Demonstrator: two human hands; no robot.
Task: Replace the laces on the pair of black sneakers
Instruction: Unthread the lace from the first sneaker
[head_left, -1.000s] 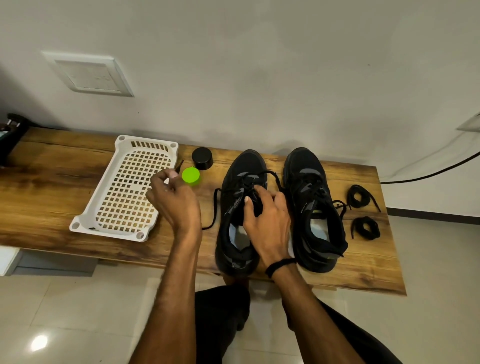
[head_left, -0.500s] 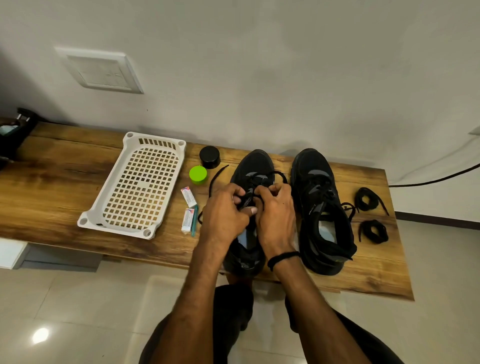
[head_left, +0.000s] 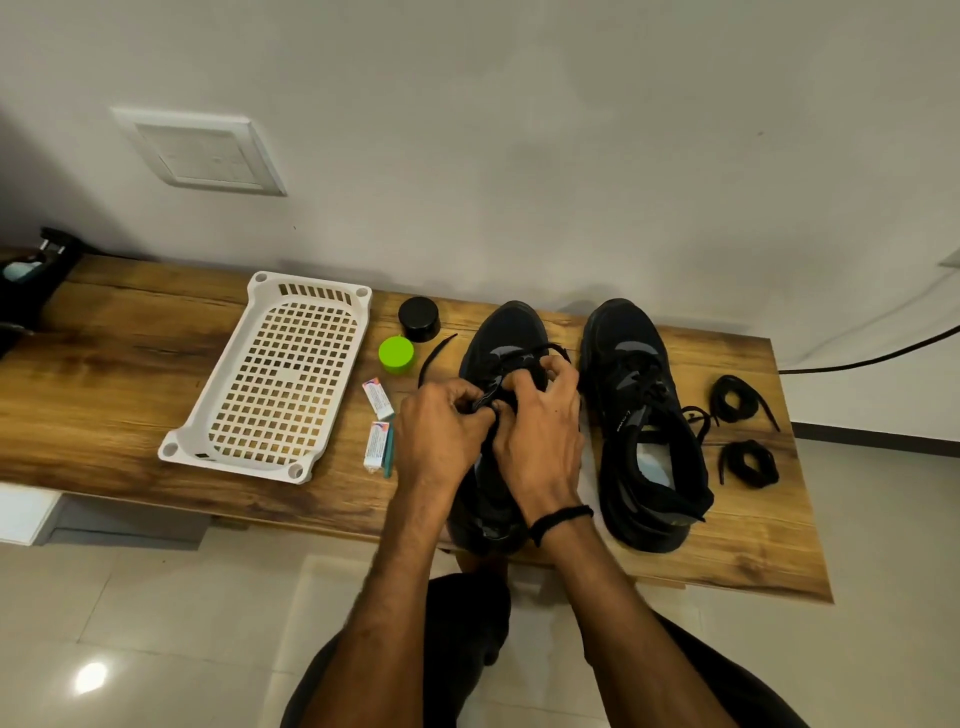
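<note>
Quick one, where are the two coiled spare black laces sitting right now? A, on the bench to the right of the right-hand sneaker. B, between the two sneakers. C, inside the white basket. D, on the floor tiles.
A: the upper coiled lace and the lower coiled lace both lie on the wooden bench, just right of the right-hand sneaker.

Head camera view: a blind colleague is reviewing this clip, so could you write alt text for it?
The left hand and right hand pinch a black lace atop one black sneaker on a wooden bench. The other sneaker stands to its right beside two coiled laces; a white basket lies to the left.
</note>
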